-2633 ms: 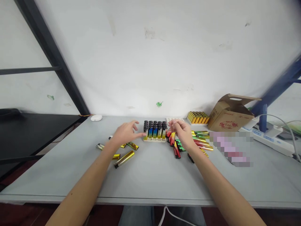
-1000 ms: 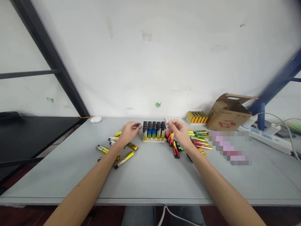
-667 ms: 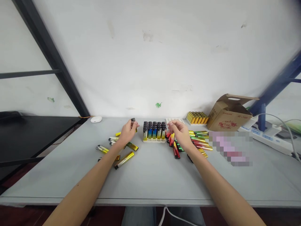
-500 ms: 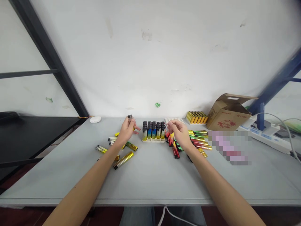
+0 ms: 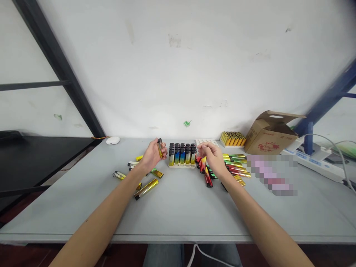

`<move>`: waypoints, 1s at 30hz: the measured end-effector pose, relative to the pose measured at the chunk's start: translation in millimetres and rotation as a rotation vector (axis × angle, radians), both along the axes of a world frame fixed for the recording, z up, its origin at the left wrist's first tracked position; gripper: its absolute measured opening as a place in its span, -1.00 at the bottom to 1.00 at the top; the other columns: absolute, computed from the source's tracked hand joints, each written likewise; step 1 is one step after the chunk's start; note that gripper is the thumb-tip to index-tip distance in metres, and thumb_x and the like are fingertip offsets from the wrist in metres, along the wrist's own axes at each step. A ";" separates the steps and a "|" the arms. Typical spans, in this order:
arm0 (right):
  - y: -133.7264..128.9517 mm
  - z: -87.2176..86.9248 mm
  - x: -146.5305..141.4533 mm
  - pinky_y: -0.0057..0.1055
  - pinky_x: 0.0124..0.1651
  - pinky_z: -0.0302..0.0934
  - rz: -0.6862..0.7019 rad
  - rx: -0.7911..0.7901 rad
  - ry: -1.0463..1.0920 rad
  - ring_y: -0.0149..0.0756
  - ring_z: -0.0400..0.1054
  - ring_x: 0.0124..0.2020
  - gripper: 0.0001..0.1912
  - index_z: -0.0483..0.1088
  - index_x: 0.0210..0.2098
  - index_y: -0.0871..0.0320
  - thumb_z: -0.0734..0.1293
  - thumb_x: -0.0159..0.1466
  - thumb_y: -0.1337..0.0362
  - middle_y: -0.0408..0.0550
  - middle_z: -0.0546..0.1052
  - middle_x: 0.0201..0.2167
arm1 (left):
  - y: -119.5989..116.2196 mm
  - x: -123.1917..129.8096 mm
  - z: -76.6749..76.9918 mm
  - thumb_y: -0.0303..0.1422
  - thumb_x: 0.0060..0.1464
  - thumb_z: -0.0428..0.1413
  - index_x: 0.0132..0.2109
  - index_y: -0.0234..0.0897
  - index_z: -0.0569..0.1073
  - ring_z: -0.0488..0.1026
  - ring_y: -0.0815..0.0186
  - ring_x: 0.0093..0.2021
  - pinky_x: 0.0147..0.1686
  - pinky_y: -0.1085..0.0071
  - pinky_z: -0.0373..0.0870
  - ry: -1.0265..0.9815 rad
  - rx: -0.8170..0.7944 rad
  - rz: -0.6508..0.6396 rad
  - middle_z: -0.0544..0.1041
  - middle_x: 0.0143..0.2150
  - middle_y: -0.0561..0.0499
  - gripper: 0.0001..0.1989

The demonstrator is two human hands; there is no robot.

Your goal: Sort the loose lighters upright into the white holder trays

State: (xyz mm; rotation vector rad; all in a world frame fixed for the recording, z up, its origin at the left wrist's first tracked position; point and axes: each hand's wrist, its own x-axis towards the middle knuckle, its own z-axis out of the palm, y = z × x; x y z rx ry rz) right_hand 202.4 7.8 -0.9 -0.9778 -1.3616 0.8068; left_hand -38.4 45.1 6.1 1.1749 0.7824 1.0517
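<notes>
My left hand [image 5: 154, 154] holds a yellow and clear lighter [image 5: 160, 147] upright, its black top upward, just left of the white rack [image 5: 182, 166]. Several black-topped lighters [image 5: 182, 156] stand in rows in that rack. My right hand [image 5: 210, 155] is at the rack's right side with thumb and fingers pinched; what they hold, if anything, is too small to make out. Beneath and around it lie red, green and yellow lighters [image 5: 208, 177]. Loose yellow lighters [image 5: 146, 189] lie on the grey table by my left forearm.
A white tray of yellow cylinders [image 5: 233, 139] stands at the back beside an open cardboard box [image 5: 268, 135]. Another white rack [image 5: 206, 141] is behind my right hand. A white case [image 5: 112, 141] lies back left, a power strip [image 5: 319, 163] at the right.
My left hand has moved slightly right and turned, bringing the lighter closer to the rack, with its fingers now wrapped round it. My right hand has barely moved.
</notes>
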 end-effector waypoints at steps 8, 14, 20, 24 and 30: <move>-1.5 1.1 -1.3 -0.44 -0.42 0.22 0.004 -0.012 0.002 -0.41 0.30 -0.52 -0.76 0.43 -0.38 0.14 0.24 0.22 0.12 -0.17 0.39 -0.53 | -4.4 5.8 2.8 -0.16 0.16 -0.22 -0.40 -0.18 0.13 0.15 0.35 -0.56 -0.58 0.44 0.20 0.048 -0.013 0.074 0.10 -0.52 0.11 -0.74; -1.3 0.4 -1.0 -0.44 -0.40 0.22 0.005 -0.006 0.011 -0.41 0.31 -0.51 -0.75 0.43 -0.39 0.14 0.24 0.23 0.10 -0.17 0.40 -0.53 | -2.3 6.4 2.6 -0.20 0.17 -0.23 -0.42 -0.19 0.12 0.12 0.40 -0.61 -0.64 0.49 0.12 0.022 -0.001 0.124 0.07 -0.55 0.14 -0.75; -1.5 1.4 -0.4 -0.44 -0.40 0.21 0.016 -0.001 0.006 -0.41 0.31 -0.51 -0.75 0.43 -0.38 0.14 0.24 0.23 0.11 -0.17 0.40 -0.52 | -4.0 7.4 1.9 -0.18 0.19 -0.25 -0.44 -0.21 0.13 0.09 0.42 -0.61 -0.65 0.51 0.07 0.011 -0.011 0.048 0.05 -0.55 0.13 -0.70; -2.0 2.4 -0.8 -0.44 -0.41 0.21 0.030 0.000 0.000 -0.42 0.30 -0.51 -0.76 0.43 -0.38 0.15 0.24 0.24 0.13 -0.16 0.41 -0.50 | -9.8 10.8 4.2 -0.13 0.19 -0.25 -0.46 -0.21 0.12 0.09 0.41 -0.61 -0.65 0.49 0.10 0.054 0.004 0.017 0.06 -0.56 0.13 -0.66; -1.8 1.9 -1.7 -0.45 -0.42 0.20 0.036 -0.004 -0.015 -0.42 0.29 -0.50 -0.75 0.43 -0.38 0.16 0.23 0.25 0.13 -0.16 0.40 -0.51 | -11.4 13.0 4.5 -0.25 0.20 -0.24 -0.45 -0.22 0.14 0.08 0.43 -0.62 -0.66 0.52 0.09 -0.010 -0.003 0.057 0.06 -0.56 0.12 -0.72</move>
